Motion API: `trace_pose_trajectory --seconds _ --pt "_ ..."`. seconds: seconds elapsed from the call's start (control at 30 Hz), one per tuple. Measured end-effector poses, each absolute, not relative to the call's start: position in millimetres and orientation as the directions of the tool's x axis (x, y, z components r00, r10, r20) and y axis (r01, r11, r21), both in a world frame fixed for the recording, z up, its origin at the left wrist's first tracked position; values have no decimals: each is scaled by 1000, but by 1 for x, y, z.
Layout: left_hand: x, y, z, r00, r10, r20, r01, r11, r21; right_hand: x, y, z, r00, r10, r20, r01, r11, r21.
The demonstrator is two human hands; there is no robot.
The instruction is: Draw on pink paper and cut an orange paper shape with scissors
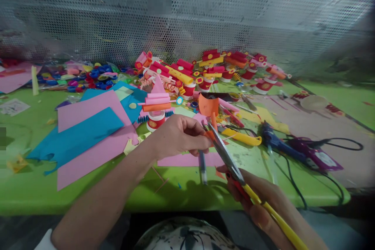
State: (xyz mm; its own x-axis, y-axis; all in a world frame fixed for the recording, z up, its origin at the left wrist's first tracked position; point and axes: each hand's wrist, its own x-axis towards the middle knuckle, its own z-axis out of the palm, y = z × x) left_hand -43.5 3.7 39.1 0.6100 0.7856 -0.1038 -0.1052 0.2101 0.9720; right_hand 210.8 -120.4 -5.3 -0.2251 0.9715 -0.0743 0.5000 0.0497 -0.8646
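My left hand [178, 137] is closed in a pinch on a small piece of orange paper [209, 135] above the green table. My right hand [263, 199] is wrapped round the handles of scissors [227, 158], yellow and red. The blades point up and away and meet the orange paper beside my left fingertips. A pink paper strip [172, 159] lies on the table under my hands, with a pen-like stick [202, 170] across it. Just beyond my left hand stands a red-and-white paper cup figure [156, 121] with pink and orange rolls on top.
Pink paper sheets [84, 170] and blue sheets [88, 137] overlap at left. Several decorated cups [205, 83] stand along the back, beside colourful small pieces [96, 74]. At right lie a yellow cutter [243, 136], a blue glue gun [277, 140] and its looping cable [293, 181].
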Motion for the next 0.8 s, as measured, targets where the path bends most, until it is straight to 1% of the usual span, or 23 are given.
trace_pose_trajectory --seconds 0.1,0.37,0.53,0.7,0.8 --pt "-46 4 37 622 775 -112 -67 195 979 211 -120 -4 -254 961 -108 510 38 -859" --pt "-47 4 39 633 765 -119 -52 196 979 209 -118 -2 -249 962 -115 511 30 -859" --pt "-48 5 37 642 757 -122 -46 197 979 208 -119 -1 -221 967 -125 500 2 -866" --pt "-49 6 36 653 749 -112 -60 198 978 198 -123 9 -118 981 -155 461 -85 -884" --pt "-45 4 35 665 736 -128 -64 227 972 194 -123 14 -107 979 -174 435 -112 -894"
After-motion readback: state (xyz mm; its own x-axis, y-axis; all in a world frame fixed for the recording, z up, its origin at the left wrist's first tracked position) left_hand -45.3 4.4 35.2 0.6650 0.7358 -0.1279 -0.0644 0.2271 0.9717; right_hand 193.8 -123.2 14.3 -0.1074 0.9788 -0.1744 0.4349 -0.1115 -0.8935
